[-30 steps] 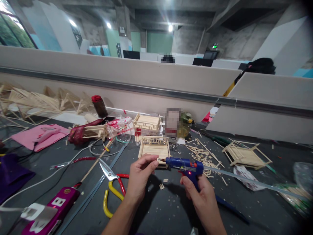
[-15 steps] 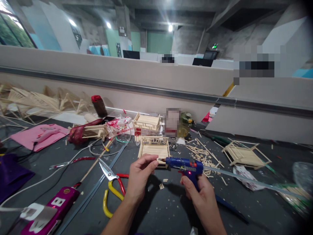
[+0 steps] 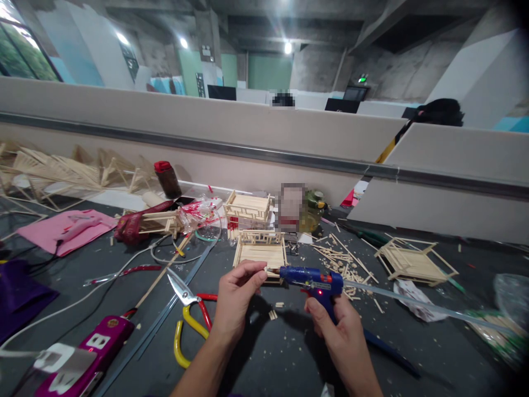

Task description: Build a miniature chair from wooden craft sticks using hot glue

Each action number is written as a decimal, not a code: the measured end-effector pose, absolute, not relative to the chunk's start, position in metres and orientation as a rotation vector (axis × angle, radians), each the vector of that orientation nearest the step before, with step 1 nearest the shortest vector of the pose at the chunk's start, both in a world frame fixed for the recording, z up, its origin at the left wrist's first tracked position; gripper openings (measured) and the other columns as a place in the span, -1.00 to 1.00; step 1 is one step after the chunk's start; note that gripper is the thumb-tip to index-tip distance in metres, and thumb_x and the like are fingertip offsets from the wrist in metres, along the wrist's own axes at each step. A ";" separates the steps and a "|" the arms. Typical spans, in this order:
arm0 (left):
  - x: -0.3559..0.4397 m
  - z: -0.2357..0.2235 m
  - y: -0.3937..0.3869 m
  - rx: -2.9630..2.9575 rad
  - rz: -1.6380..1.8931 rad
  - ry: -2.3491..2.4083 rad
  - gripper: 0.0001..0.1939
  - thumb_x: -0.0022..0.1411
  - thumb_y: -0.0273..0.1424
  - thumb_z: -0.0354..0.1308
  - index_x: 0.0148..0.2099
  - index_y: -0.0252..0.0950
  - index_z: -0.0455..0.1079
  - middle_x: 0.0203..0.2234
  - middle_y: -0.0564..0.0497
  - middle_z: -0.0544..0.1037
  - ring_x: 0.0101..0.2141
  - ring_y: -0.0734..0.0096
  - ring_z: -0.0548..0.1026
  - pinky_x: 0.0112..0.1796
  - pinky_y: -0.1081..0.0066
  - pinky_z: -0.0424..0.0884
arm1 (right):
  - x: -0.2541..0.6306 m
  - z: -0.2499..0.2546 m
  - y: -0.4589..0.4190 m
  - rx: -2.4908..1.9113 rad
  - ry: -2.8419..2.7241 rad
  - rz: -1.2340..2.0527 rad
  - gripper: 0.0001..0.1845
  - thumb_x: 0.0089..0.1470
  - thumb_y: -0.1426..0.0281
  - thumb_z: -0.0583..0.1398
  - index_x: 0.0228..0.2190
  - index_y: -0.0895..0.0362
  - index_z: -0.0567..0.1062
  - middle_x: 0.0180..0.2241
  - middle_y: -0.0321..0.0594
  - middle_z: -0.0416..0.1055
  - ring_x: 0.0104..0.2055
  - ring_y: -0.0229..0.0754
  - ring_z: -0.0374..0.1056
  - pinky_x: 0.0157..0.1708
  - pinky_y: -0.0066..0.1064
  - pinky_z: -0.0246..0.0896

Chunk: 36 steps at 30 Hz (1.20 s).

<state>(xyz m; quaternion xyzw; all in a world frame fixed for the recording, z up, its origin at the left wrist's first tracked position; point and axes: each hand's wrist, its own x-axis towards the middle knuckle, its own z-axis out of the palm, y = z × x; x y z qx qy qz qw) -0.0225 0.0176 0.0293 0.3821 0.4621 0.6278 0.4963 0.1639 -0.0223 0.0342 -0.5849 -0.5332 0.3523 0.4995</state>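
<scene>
My right hand is wrapped round the grip of a blue hot glue gun, which has a lit red light and a long clear glue stick running out of its back. The nozzle points left and meets the fingertips of my left hand. Those fingers are pinched on a small pale piece of wooden stick, mostly hidden by them. Just behind lies a small slatted stick model with a railing. Short stick pieces lie on the dark table below the gun.
Scissors with red and yellow handles lie left of my left hand. A magenta power strip and cables are further left. Another railed model stands behind, a stick frame to the right. Cut sticks are scattered behind the gun.
</scene>
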 end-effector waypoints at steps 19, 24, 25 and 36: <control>-0.022 0.031 0.016 0.932 1.523 1.118 -0.77 -0.04 -0.31 0.41 -0.29 -0.27 0.62 -0.36 -0.02 0.55 -0.40 0.44 0.42 -0.46 0.53 0.31 | 0.165 0.035 -0.021 -1.413 -1.295 0.856 -0.57 0.02 0.05 0.26 -0.27 0.15 0.56 -0.62 -0.27 0.38 -0.55 -0.15 0.31 -0.57 -0.42 0.22; -0.022 0.030 0.017 0.946 1.526 1.108 -0.78 -0.03 -0.31 0.41 -0.29 -0.27 0.62 -0.36 -0.02 0.54 -0.39 0.43 0.42 -0.46 0.53 0.31 | 0.164 0.037 -0.021 -1.426 -1.296 0.851 -0.55 0.02 0.03 0.24 -0.25 0.15 0.55 -0.62 -0.27 0.39 -0.56 -0.16 0.30 -0.58 -0.43 0.20; -0.022 0.030 0.018 0.948 1.525 1.109 -0.78 -0.03 -0.31 0.41 -0.29 -0.27 0.62 -0.35 -0.02 0.54 -0.39 0.43 0.42 -0.46 0.53 0.31 | 0.164 0.037 -0.022 -1.427 -1.293 0.849 -0.55 0.02 0.02 0.24 -0.25 0.15 0.55 -0.62 -0.27 0.39 -0.56 -0.16 0.30 -0.58 -0.43 0.21; -0.022 0.028 0.016 0.976 1.514 1.104 -0.80 0.01 -0.32 0.39 -0.27 -0.25 0.62 -0.34 -0.01 0.54 -0.37 0.44 0.41 -0.43 0.54 0.30 | 0.163 0.037 -0.020 -1.417 -1.274 0.843 -0.55 0.01 0.03 0.26 -0.27 0.16 0.57 -0.60 -0.24 0.41 -0.54 -0.15 0.32 -0.57 -0.41 0.23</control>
